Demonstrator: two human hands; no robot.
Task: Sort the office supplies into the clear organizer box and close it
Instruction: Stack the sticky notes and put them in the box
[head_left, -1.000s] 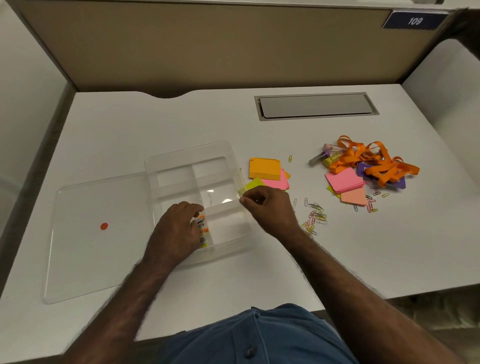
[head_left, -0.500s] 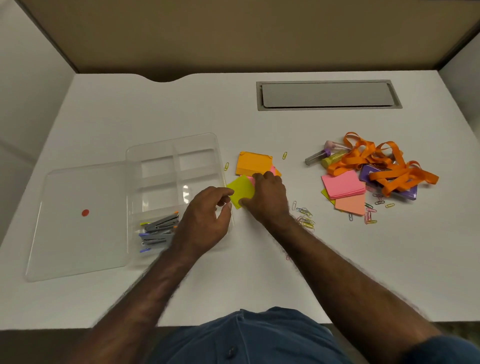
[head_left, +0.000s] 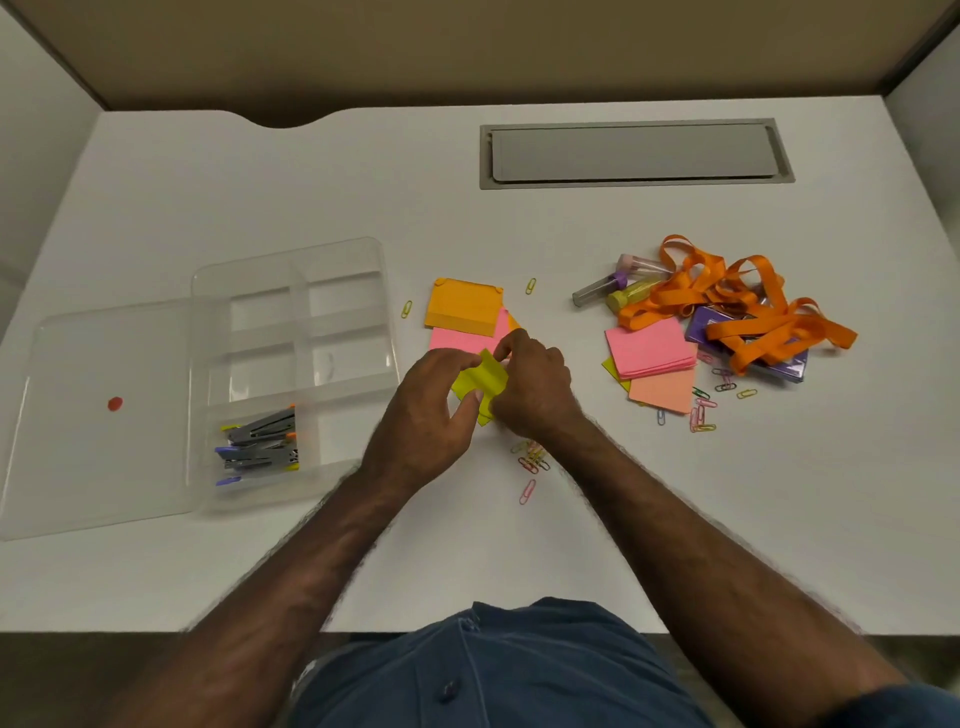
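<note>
A yellow sticky-note pad (head_left: 480, 382) is held between both hands just right of the clear organizer box (head_left: 343, 332). My left hand (head_left: 428, 415) grips its left edge and my right hand (head_left: 530, 387) pinches its right side. The box lies open, with its lid (head_left: 104, 415) flat to the left. Several small staplers (head_left: 260, 444) lie in the box's front-left compartment; the other compartments look empty. Behind my hands sit an orange pad (head_left: 462, 306) and a pink pad (head_left: 460, 340).
At the right lie a pink pad (head_left: 649, 348), a peach pad (head_left: 662, 389), orange lanyards (head_left: 737, 306), a purple box (head_left: 779, 364) and small tubes (head_left: 618, 286). Paper clips (head_left: 532, 457) are scattered near my right wrist. A grey cable hatch (head_left: 634, 153) sits at the back.
My left hand left the box and joined my right hand on the yellow pad, which is now lifted between both hands. The camera view tilted downward.
</note>
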